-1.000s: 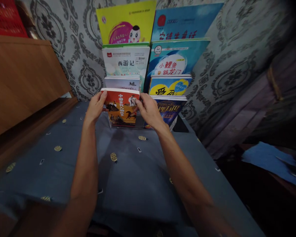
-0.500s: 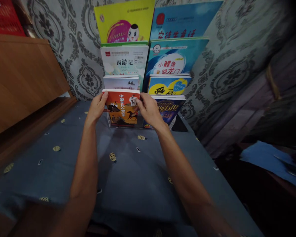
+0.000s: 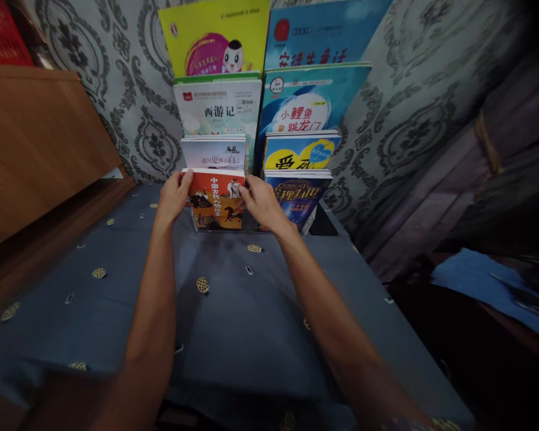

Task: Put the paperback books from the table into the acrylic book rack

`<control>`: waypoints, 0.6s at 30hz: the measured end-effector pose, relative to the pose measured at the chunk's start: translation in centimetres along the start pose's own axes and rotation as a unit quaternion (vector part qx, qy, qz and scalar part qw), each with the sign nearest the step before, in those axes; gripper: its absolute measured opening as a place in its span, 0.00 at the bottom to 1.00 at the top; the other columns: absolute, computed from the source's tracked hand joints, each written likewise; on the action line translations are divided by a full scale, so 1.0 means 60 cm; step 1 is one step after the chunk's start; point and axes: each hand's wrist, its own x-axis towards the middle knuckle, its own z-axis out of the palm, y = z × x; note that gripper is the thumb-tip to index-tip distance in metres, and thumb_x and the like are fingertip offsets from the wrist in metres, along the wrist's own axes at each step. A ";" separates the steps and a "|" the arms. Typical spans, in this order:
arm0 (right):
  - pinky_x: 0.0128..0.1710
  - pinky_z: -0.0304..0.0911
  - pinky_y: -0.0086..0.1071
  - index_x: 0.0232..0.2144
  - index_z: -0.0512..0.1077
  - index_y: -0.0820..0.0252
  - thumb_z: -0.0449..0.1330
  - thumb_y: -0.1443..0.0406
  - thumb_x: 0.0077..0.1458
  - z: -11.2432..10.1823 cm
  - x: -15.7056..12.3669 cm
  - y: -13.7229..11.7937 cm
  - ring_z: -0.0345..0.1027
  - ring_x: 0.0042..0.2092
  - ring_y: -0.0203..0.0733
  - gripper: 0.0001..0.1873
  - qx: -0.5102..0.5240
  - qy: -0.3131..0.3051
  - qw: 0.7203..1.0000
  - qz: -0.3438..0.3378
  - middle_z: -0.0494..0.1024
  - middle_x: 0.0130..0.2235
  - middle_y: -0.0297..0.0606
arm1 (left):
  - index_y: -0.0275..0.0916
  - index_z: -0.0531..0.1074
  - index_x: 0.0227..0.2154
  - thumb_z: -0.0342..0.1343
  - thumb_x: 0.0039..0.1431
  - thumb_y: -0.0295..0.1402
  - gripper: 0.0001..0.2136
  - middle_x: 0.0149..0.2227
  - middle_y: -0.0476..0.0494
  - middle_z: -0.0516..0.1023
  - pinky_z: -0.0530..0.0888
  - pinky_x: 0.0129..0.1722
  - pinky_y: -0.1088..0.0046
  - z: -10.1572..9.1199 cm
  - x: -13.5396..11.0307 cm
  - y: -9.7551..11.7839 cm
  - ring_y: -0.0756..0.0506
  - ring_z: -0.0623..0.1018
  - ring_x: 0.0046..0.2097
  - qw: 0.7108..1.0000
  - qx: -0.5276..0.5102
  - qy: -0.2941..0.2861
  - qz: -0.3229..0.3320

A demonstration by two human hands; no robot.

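Note:
An orange-red book (image 3: 218,200) with white Chinese lettering stands upright in the front left slot of a tiered clear book rack (image 3: 311,220). My left hand (image 3: 174,194) grips its left edge, thumb at the upper corner. On the opposite side, my right hand (image 3: 261,200) pinches the right edge between thumb and fingers, so both hands are closed on the book. Just behind it rises a pale book (image 3: 213,154). To the right, a dark blue book (image 3: 300,194) stands in the front slot, partly hidden by my right hand.
Taller books stand in the tiers behind, among them a yellow-green book (image 3: 215,36) and a teal book (image 3: 317,96). A wooden cabinet (image 3: 40,143) borders the left side. The blue tablecloth (image 3: 233,317) has a pineapple print. A curtain (image 3: 431,197) hangs at right.
The orange-red book has moved down in its slot, with both hands holding on. More of the pale book's title shows above it. The whole view has shifted slightly.

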 end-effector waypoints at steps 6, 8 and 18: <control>0.43 0.64 0.41 0.38 0.67 0.58 0.49 0.66 0.65 0.000 -0.001 0.000 0.71 0.40 0.47 0.08 -0.020 -0.021 1.000 0.011 0.74 0.38 0.43 | 0.38 0.73 0.33 0.53 0.61 0.56 0.23 0.32 0.43 0.72 0.81 0.35 0.66 -0.001 -0.004 0.011 0.42 0.78 0.40 0.997 0.077 0.019 0.011; 0.43 0.64 0.41 0.38 0.67 0.59 0.48 0.66 0.66 0.000 -0.001 -0.001 0.70 0.40 0.47 0.08 -0.029 -0.028 0.999 0.013 0.74 0.39 0.44 | 0.39 0.73 0.33 0.53 0.61 0.55 0.22 0.32 0.42 0.73 0.80 0.38 0.65 -0.002 -0.005 0.016 0.40 0.78 0.43 0.994 0.102 0.023 0.017; 0.41 0.61 0.39 0.46 0.69 0.65 0.47 0.65 0.68 -0.002 -0.003 -0.019 0.72 0.43 0.51 0.13 -0.106 -0.045 0.992 0.053 0.79 0.44 0.53 | 0.41 0.69 0.41 0.53 0.62 0.51 0.17 0.37 0.41 0.75 0.76 0.25 0.74 -0.001 -0.011 0.024 0.43 0.78 0.39 0.995 0.081 0.022 -0.048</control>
